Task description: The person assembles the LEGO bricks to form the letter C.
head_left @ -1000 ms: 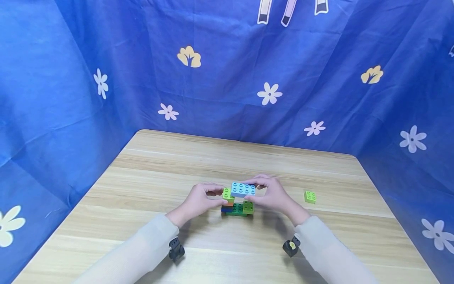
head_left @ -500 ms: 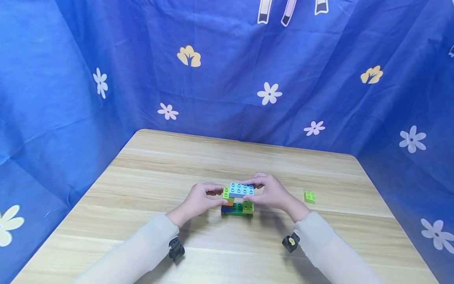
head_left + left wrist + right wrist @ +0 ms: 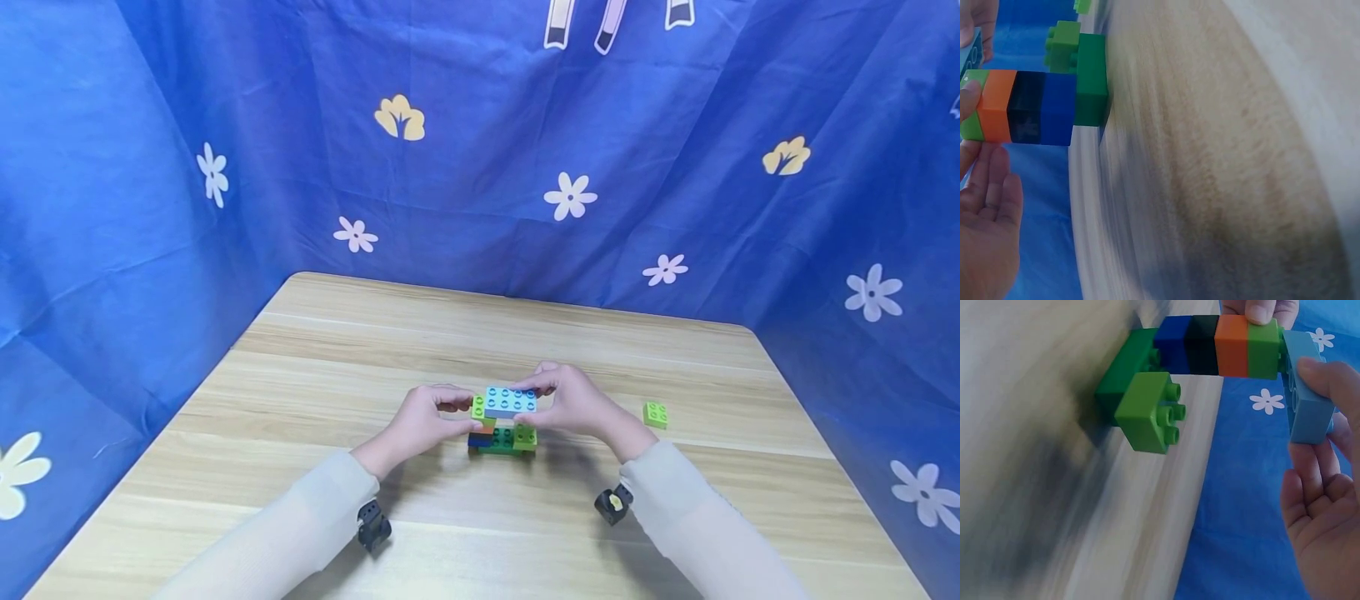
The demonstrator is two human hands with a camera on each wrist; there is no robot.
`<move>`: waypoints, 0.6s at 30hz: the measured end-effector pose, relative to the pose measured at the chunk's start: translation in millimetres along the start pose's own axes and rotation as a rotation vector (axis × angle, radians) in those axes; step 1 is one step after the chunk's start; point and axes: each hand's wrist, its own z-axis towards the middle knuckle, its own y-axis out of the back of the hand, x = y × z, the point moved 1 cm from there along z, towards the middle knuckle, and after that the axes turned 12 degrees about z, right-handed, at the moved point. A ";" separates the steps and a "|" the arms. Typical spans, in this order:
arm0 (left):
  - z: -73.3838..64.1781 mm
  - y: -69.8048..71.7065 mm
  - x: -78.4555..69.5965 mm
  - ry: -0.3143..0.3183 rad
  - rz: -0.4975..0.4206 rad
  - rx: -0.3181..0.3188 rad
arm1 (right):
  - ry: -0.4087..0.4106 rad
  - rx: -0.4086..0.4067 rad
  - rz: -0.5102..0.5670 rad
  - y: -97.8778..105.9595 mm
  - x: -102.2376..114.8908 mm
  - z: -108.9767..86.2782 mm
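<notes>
In the head view my left hand (image 3: 420, 421) pinches the light green brick (image 3: 1262, 353) on top of a short column. Below that brick come an orange brick (image 3: 1232, 347), a black brick (image 3: 1202, 345) and a blue brick (image 3: 1172, 344), set on one end of a dark green base brick (image 3: 1124, 372). A green four-stud brick (image 3: 1144, 415) occupies the base's other end. Between thumb and fingers, my right hand (image 3: 577, 404) holds a long light blue brick (image 3: 510, 402). Its left end lies over the light green brick, whose studs still show in the right wrist view.
A loose light green four-stud brick (image 3: 655, 415) lies on the wooden table (image 3: 375, 333), to the right of my right hand. Blue cloth (image 3: 480, 150) with flower prints hangs behind the table and along both sides.
The light blue brick has shifted slightly left with my right hand, further over the light green brick. My left hand and the column have stayed in place.
</notes>
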 end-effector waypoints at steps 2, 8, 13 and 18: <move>0.4 0.0 -0.5 0.000 0.004 0.001 | -0.006 0.011 0.002 1.1 0.9 0.8; 0.3 0.2 -1.7 0.003 0.010 0.000 | -0.052 0.039 0.020 1.4 0.0 0.6; 1.1 -0.2 -0.5 0.000 0.011 -0.003 | -0.050 0.032 0.016 0.6 -0.2 0.8; 2.0 -1.0 -2.9 -0.024 0.018 -0.002 | -0.055 0.030 0.012 0.0 -1.0 0.1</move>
